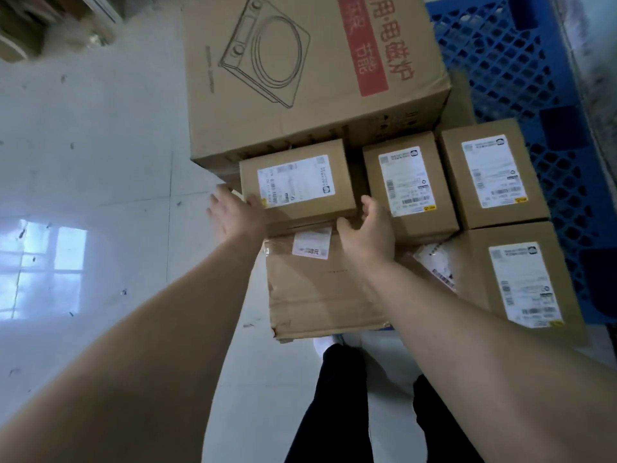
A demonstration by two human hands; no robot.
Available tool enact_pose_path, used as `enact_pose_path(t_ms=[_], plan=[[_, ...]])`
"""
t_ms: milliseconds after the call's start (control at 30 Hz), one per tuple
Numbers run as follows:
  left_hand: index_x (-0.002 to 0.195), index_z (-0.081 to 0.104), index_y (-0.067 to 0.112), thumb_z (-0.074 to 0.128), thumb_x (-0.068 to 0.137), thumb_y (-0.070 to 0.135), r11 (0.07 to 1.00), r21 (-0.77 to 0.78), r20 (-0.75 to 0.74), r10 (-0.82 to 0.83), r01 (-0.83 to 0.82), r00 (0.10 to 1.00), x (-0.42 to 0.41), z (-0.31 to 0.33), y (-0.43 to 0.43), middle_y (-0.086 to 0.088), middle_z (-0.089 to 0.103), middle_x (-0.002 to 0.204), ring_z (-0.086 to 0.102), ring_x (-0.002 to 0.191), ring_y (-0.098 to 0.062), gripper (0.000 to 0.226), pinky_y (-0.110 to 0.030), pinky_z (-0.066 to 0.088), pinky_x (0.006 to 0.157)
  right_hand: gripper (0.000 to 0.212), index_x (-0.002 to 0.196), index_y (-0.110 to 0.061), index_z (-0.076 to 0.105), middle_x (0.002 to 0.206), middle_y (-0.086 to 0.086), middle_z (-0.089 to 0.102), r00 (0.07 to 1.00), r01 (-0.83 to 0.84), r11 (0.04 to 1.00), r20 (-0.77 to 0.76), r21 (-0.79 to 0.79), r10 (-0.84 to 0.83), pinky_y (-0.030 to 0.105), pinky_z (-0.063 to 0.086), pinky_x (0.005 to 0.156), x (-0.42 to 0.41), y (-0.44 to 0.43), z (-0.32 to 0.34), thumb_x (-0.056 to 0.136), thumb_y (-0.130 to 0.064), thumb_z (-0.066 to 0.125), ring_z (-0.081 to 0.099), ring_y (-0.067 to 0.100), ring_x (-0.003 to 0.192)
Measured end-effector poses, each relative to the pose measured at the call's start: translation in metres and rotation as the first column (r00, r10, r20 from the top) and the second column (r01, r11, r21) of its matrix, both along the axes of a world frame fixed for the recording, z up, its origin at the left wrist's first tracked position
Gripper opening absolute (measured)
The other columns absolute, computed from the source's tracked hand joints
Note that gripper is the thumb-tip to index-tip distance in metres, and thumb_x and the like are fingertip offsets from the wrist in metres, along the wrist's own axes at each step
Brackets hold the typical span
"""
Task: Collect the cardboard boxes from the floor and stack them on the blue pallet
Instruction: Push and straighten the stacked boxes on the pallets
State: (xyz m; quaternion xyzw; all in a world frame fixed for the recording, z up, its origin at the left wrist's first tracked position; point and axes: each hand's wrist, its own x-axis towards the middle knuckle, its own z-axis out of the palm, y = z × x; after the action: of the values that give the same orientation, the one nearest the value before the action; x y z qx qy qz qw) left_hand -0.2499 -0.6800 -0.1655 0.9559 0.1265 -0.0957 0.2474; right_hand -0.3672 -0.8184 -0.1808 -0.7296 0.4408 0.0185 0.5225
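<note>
A small labelled cardboard box (297, 182) sits on top of a flatter brown box (317, 289) at the near edge of the stack. My left hand (237, 212) presses flat against its left front corner. My right hand (370, 228) cups its right front corner, thumb at the front edge. Three more small labelled boxes (410, 185), (490, 172), (524, 282) stand to the right. Behind them a large box with a cooker drawing (300, 71) rests on the blue pallet (521, 61).
The glossy white tile floor (100, 162) spreads out to the left, with a window's reflection on it. Blurred cardboard and shelving (20, 35) stand at the top left. My legs in dark trousers (334, 396) are just in front of the stack.
</note>
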Motion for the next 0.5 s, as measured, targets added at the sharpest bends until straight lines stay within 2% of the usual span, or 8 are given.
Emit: enact_pose_path(t_ms=[100,167,300,333,400,433,500], plan=[[0.133,0.041,0.014,0.047,0.093,0.031,0.988,-0.156,-0.139,-0.014,-0.008,0.99,0.034,-0.012,0.012,-0.009,0.048,0.134,0.048,0.123,-0.03,0.044,-0.044,0.042,0.103,0.074,0.152,-0.021,0.02,0.151,0.001,0.035,0.995,0.059,0.995,-0.09,0.086,-0.052,0.035,0.039,0.102,0.026,0.01,-0.007,0.091,-0.038,0.058,0.042,0.023,0.134],[0.135,0.04,0.019,0.042,0.096,0.037,0.971,-0.236,-0.207,-0.097,0.047,0.974,0.043,-0.019,0.014,-0.008,0.051,0.132,0.051,0.12,-0.031,0.044,-0.047,0.044,0.101,0.079,0.152,-0.024,0.017,0.149,0.001,0.037,0.991,0.072,0.985,-0.12,0.157,-0.053,0.037,0.04,0.099,0.035,0.012,-0.016,0.088,-0.047,0.056,0.045,0.024,0.129],[0.145,0.03,0.035,0.038,0.093,0.053,0.934,-0.319,-0.222,-0.238,0.161,0.946,0.042,-0.021,0.015,-0.004,0.051,0.139,0.05,0.124,-0.028,0.055,-0.048,0.043,0.103,0.073,0.137,-0.024,0.039,0.128,0.001,0.053,0.966,0.247,0.961,-0.111,0.121,-0.234,0.044,0.051,0.092,0.033,0.012,-0.025,0.075,-0.06,0.059,0.058,0.024,0.108],[0.141,0.033,0.038,0.039,0.089,0.06,0.935,-0.305,-0.239,-0.26,0.182,0.936,0.041,-0.022,0.019,-0.004,0.053,0.136,0.054,0.119,-0.027,0.056,-0.05,0.049,0.097,0.071,0.131,-0.025,0.043,0.124,0.0,0.054,0.959,0.268,0.959,-0.124,0.091,-0.257,0.044,0.052,0.089,0.027,0.013,-0.026,0.074,-0.062,0.059,0.058,0.024,0.105],[0.121,0.05,0.032,0.041,0.084,0.068,0.956,-0.198,-0.269,-0.263,0.214,0.926,0.038,-0.021,0.031,-0.007,0.061,0.113,0.063,0.096,-0.027,0.052,-0.047,0.059,0.076,0.067,0.125,-0.025,0.045,0.121,0.0,0.051,0.958,0.252,0.965,-0.157,0.069,-0.239,0.043,0.051,0.087,0.01,0.017,-0.026,0.073,-0.064,0.06,0.056,0.023,0.103],[0.108,0.056,0.026,0.04,0.083,0.07,0.967,-0.083,-0.272,-0.255,0.241,0.928,0.037,-0.021,0.036,-0.007,0.062,0.102,0.064,0.088,-0.027,0.053,-0.044,0.059,0.071,0.068,0.125,-0.025,0.044,0.122,-0.001,0.05,0.962,0.232,0.969,-0.17,0.084,-0.215,0.043,0.051,0.088,0.001,0.019,-0.027,0.073,-0.065,0.062,0.054,0.022,0.103],[0.095,0.061,0.018,0.04,0.081,0.072,0.933,0.152,-0.272,-0.279,0.327,0.921,0.031,-0.02,0.045,-0.008,0.058,0.097,0.061,0.091,-0.031,0.06,-0.036,0.05,0.075,0.08,0.13,-0.024,0.039,0.125,-0.003,0.047,0.955,0.246,0.959,-0.205,0.145,-0.214,0.041,0.049,0.089,-0.009,0.026,-0.028,0.067,-0.066,0.066,0.052,0.02,0.104]])
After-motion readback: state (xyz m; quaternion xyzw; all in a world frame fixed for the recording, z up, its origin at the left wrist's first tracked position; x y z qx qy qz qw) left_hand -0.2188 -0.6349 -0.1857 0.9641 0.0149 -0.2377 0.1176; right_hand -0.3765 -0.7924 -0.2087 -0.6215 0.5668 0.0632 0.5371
